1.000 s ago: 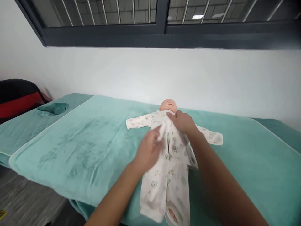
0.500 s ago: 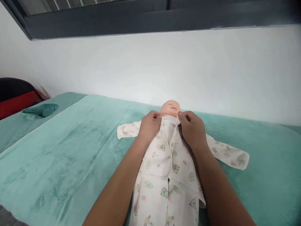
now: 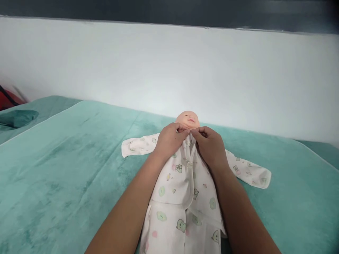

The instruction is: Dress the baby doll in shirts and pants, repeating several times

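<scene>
A baby doll (image 3: pixel 187 118) lies on its back with its head toward the wall. It wears a white baby jacket (image 3: pixel 176 183) printed with green and pink figures, over white trousers (image 3: pixel 169 229) of the same print. Just below the doll's chin, my left hand (image 3: pixel 173 138) pinches one side of the jacket's collar. My right hand (image 3: pixel 209 143) pinches the other side, and the fingertips of both hands nearly meet at the neck. Lower on the chest the front edges lie together. Both sleeves stretch out sideways; the fingertips partly hide the collar.
A green plush cover (image 3: pixel 66 169) spreads under the doll. Behind it rises a white wall (image 3: pixel 132 70) with a dark window frame (image 3: pixel 159 12) above. At the far left are a dark green cloth item (image 3: pixel 19 118) and part of a red object (image 3: pixel 6 100).
My hands have come together, drawing the two collar sides from the shoulders to the middle of the neck. The open neckline has narrowed. The view has turned slightly right.
</scene>
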`<state>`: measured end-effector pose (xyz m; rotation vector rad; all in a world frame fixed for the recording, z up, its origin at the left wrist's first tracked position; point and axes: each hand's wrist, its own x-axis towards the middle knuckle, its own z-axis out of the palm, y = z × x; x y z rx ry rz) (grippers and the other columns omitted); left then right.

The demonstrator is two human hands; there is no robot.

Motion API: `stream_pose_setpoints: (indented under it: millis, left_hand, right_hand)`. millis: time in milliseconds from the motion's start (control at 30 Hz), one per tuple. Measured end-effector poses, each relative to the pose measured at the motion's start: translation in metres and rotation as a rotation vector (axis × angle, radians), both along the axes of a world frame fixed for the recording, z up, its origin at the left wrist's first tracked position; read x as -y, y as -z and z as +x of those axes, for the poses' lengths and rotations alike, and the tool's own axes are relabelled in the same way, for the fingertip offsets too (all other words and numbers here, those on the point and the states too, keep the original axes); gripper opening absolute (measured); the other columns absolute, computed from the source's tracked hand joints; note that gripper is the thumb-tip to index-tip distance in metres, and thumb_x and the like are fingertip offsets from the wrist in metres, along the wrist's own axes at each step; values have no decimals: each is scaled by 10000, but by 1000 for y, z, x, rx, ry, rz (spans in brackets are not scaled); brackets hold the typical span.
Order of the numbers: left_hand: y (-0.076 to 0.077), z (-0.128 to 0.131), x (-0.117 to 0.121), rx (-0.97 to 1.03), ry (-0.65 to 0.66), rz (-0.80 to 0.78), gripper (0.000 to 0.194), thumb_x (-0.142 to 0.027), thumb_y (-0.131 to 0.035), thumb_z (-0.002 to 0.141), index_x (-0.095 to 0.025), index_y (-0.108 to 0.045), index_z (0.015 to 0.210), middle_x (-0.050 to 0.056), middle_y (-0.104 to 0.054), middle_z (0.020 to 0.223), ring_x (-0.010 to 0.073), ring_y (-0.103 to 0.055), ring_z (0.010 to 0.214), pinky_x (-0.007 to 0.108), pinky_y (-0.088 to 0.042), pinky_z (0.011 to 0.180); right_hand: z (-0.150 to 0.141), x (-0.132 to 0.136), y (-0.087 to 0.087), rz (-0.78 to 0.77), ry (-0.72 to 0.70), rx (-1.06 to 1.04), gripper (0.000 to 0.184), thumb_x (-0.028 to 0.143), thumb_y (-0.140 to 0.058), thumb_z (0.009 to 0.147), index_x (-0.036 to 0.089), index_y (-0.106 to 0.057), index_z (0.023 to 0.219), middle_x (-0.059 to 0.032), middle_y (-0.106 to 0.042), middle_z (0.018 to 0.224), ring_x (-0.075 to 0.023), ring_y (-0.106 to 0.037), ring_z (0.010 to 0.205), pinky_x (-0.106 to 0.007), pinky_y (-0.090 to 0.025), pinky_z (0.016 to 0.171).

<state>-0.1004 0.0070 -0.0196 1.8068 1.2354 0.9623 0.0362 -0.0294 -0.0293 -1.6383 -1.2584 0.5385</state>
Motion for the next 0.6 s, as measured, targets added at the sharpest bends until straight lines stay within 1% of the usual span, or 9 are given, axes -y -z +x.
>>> stream_pose_setpoints:
  millis: [100, 200, 300, 367, 433, 533, 600]
  left_hand:
    - [2, 1, -1, 47, -13, 12, 145, -285, -570, 845, -196, -674, 798, 19, -731, 892, 168, -638, 810, 287, -464, 750]
    - [2, 2, -1, 162, -20, 13, 140, -280, -574, 845, -185, -670, 807, 19, -720, 857, 153, -632, 787, 271, -464, 738]
    - [0, 2, 0, 273, 10, -49, 145, -297, -594, 833, -175, -668, 803, 14, -702, 786, 142, -622, 728, 256, -461, 685]
    - [-2, 2, 2, 321, 36, -93, 133, -285, -603, 821, -172, -672, 809, 14, -701, 773, 139, -621, 717, 252, -461, 675]
    - [-3, 2, 3, 338, 46, -110, 119, -269, -610, 808, -171, -677, 807, 20, -710, 798, 141, -624, 740, 252, -462, 687]
    - [-2, 3, 3, 320, 29, -94, 109, -260, -622, 791, -173, -688, 801, 27, -723, 849, 147, -623, 777, 253, -454, 695]
    - [0, 3, 3, 314, 16, -92, 112, -270, -628, 789, -177, -689, 804, 27, -724, 858, 150, -622, 781, 254, -447, 685]
  right_hand:
    - [1, 0, 3, 26, -15, -76, 208, 387, -631, 802, 194, -708, 809, -1, -690, 794, -154, -571, 725, -281, -393, 687]
    - [0, 1, 5, 81, -28, -180, 208, 392, -669, 781, 194, -723, 819, -7, -706, 823, -156, -596, 754, -279, -420, 712]
    - [-1, 3, 7, 155, -40, -256, 206, 388, -689, 770, 197, -728, 834, -7, -708, 823, -154, -608, 759, -279, -443, 727]
    - [-1, 3, 8, 184, -44, -273, 197, 378, -696, 764, 195, -729, 832, -9, -710, 826, -154, -615, 765, -284, -457, 744]
    - [-1, 2, 9, 204, -37, -288, 194, 373, -697, 762, 194, -729, 828, -13, -714, 838, -157, -622, 776, -292, -467, 759]
    - [0, 1, 9, 229, -29, -308, 197, 375, -694, 762, 194, -729, 833, -17, -720, 854, -162, -629, 789, -299, -475, 768]
    - [-1, 1, 8, 221, -40, -288, 195, 373, -689, 765, 195, -732, 833, -16, -720, 846, -163, -630, 785, -301, -475, 765]
